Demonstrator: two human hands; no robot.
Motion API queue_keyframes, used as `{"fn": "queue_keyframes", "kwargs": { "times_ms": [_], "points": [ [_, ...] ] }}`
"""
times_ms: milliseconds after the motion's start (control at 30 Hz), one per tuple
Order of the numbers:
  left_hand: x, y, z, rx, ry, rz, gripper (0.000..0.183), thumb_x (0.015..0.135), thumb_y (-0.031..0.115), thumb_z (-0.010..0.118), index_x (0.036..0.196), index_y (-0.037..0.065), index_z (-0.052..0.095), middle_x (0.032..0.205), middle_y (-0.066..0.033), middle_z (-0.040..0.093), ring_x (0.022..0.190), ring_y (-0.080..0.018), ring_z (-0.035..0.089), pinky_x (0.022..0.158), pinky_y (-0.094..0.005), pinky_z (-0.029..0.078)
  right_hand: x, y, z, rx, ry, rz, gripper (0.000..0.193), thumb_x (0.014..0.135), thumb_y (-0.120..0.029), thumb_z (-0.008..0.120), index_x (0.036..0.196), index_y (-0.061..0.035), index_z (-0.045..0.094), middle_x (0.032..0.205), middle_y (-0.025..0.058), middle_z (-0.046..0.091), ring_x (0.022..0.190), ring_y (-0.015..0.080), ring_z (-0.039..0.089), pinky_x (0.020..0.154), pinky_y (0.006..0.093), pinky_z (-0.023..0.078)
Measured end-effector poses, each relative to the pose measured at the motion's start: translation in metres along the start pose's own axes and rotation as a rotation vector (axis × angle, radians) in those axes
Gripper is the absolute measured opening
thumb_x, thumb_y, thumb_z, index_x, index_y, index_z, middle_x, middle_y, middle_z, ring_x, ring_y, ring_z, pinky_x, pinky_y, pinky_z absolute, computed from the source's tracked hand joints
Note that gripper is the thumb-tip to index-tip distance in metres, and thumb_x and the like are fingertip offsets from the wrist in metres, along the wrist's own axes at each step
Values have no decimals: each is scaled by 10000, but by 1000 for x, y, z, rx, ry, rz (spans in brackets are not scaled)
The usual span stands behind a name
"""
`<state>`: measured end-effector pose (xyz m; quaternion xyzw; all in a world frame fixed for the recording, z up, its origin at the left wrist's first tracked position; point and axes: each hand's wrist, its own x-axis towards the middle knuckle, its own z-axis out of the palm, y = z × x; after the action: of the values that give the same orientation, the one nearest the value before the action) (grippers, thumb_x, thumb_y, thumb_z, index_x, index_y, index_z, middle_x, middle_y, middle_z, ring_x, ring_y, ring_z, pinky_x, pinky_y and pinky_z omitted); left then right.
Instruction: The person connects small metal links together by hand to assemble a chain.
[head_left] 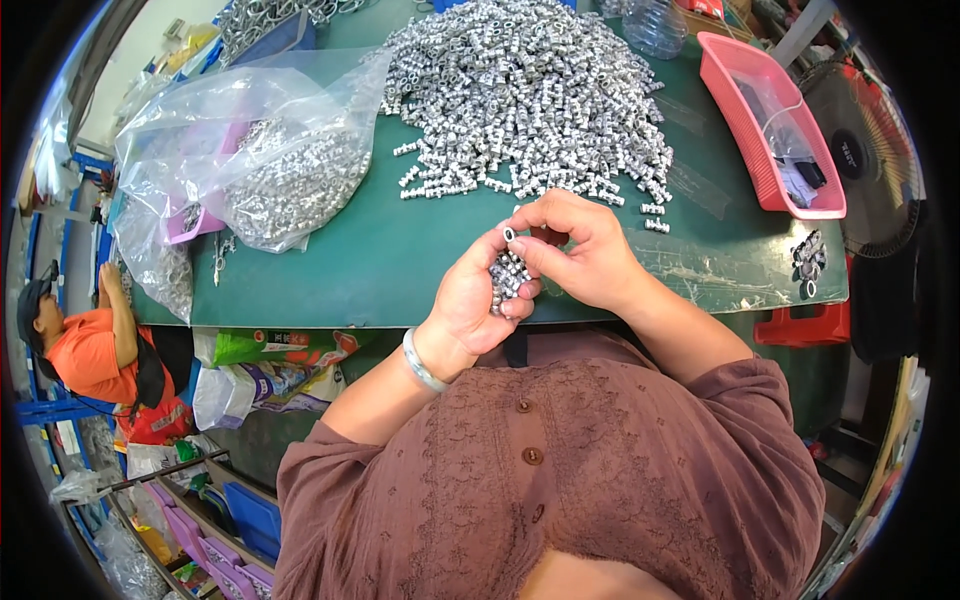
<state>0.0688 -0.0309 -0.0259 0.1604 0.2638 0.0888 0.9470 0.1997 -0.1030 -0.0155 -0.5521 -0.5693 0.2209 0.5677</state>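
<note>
My left hand (pixel 462 310) is cupped palm up near the table's front edge, its fingers curled round a handful of small silvery metal parts (pixel 507 282). Above the palm, the thumb and forefinger of my right hand (pixel 592 258) pinch one small oval metal part (pixel 509 234) with a dark centre. My left thumb and fingertips touch that same part. Just beyond both hands spreads a large heap of similar silvery metal pieces (pixel 525 95), with some lying loose along its near side. A pale bangle (pixel 420 365) circles my left wrist.
On the green table (pixel 370 285), a clear plastic bag (pixel 300 190) of small metal parts lies left. A pink basket (pixel 715 70) and a small dark metal cluster (pixel 808 258) are at right, near a fan (pixel 850 155) and red stool (pixel 800 328). A person in orange (pixel 95 362) is far left.
</note>
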Motion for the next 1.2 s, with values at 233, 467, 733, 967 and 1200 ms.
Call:
{"fn": "queue_keyframes", "kwargs": {
  "times_ms": [233,467,733,967,1200],
  "points": [
    [0,-2,-2,4,-7,-5,282,883,344,421,957,83,497,745,-17,517,544,-113,464,342,-161,308,-1,-4,-2,-3,-18,24,115,725,-46,654,831,-36,611,704,27,519,602,86,520,520,211,414],
    [2,0,-1,-17,-67,-71,287,883,332,420,991,78,499,769,-27,522,555,-124,469,348,-160,319,-4,-7,-2,125,-39,118,136,746,-26,626,881,-21,610,763,7,515,628,54,473,549,189,386],
    [6,3,-10,-19,-169,-172,253,856,301,462,964,76,503,748,-38,520,539,-142,477,340,-165,344,-6,-10,-2,126,-40,113,107,749,-45,627,852,-19,607,763,20,528,609,57,500,534,196,412],
    [7,2,-11,-4,-182,-227,204,839,281,484,901,88,513,712,-44,511,524,-153,480,329,-166,345,-10,-13,0,93,-16,122,101,743,-32,632,839,-16,605,762,19,530,581,47,487,510,193,407],
    [8,3,-12,-5,-192,-224,202,832,287,496,896,96,510,710,-42,510,524,-153,482,326,-165,340,-8,-13,2,126,-4,171,99,735,-20,640,826,-13,602,755,19,527,576,43,484,506,193,407]
  ]
}}
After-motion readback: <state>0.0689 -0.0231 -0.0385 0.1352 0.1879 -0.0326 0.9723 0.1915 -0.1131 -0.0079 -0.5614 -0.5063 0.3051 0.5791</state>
